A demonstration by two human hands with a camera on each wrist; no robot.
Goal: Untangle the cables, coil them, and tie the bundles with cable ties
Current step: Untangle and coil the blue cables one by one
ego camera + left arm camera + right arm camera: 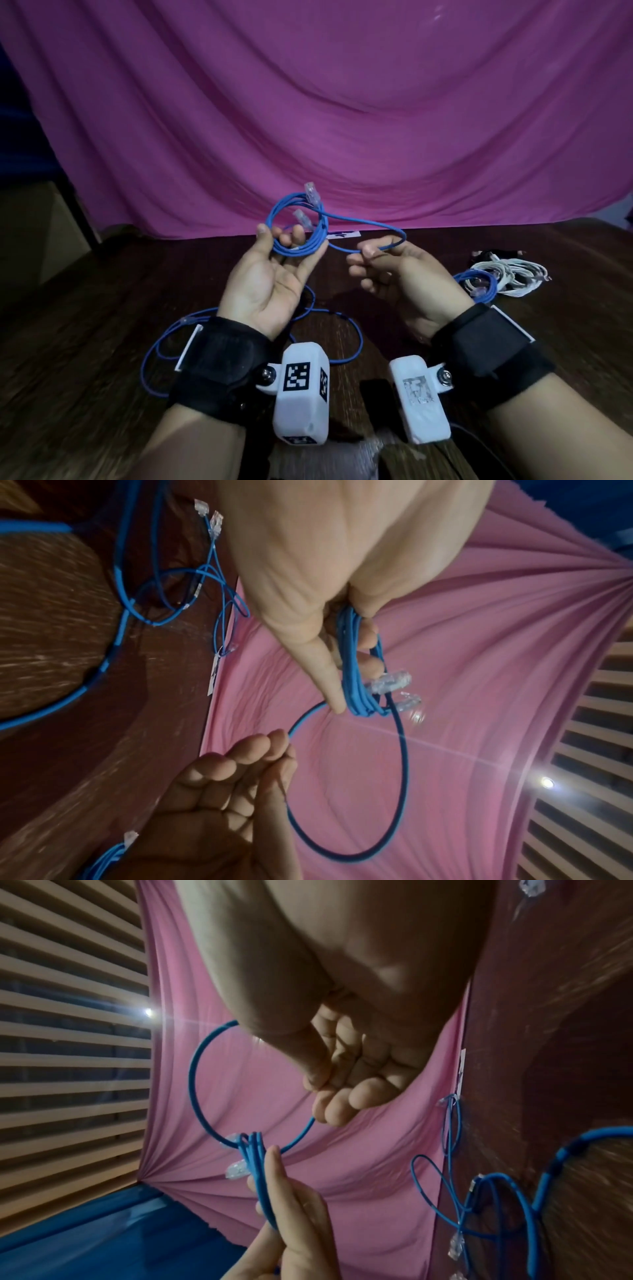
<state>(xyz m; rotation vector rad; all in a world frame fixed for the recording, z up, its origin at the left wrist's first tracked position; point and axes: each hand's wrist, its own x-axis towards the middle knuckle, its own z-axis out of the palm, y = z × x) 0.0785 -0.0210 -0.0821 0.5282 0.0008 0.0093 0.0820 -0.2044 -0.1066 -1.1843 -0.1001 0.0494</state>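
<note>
My left hand [287, 255] is held palm up above the table and grips a small coil of thin blue network cable [298, 240] between thumb and fingers. Two clear plugs [311, 194] stick up from the coil. One loose loop of the same cable [383, 233] runs right to my right hand [363, 257], which pinches it between thumb and forefinger. The left wrist view shows the coil [356, 669] against the thumb and the loop [402, 772] hanging free. In the right wrist view the pinch of my right hand [318, 1087] sits just above the coil [258, 1172].
Loose blue cables [329, 325] sprawl on the dark wooden table [102, 342] under my left wrist. At the right lie a coiled blue bundle [478, 286] and a white bundle [510, 274]. A pink cloth [342, 102] hangs behind the table.
</note>
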